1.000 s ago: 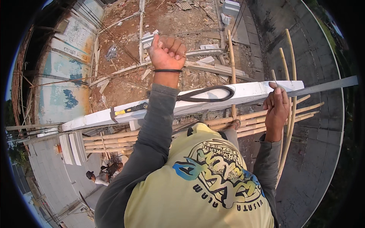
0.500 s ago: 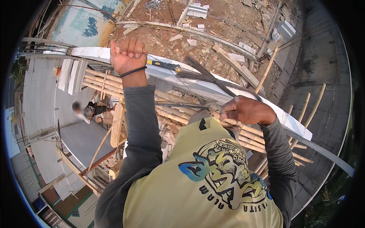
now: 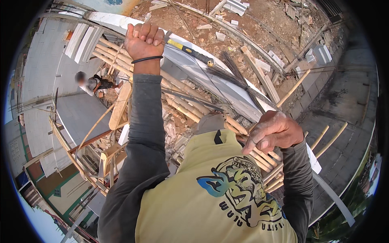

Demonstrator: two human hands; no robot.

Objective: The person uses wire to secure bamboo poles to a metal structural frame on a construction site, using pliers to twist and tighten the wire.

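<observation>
My left hand (image 3: 146, 40) is closed in a fist at the edge of the long white beam (image 3: 186, 65). What it grips, if anything, is hidden under the fingers. Just beside it, a hand tool with a yellow and black handle (image 3: 190, 52) rests along the beam, its head end partly covered by the hand. Farther right lies a tied bundle of thin dark wires (image 3: 237, 81) across the beam. My right hand (image 3: 275, 131) is held over the bamboo poles near the beam's right part, its fingers curled and thumb close to the index finger. Anything between them is too small to make out.
Bamboo poles (image 3: 182, 87) run below the beam. At the left, far down, a person (image 3: 91, 84) is near a wooden plank (image 3: 120, 107) and roof sheets (image 3: 83, 121). Rubble and boards (image 3: 261, 75) cover the ground beyond the beam; a paved road (image 3: 340, 105) lies right.
My right hand has come up nearer and turned, its fingers now pointing down toward the left. My left hand stays closed by the tool. The whole view has shifted slightly.
</observation>
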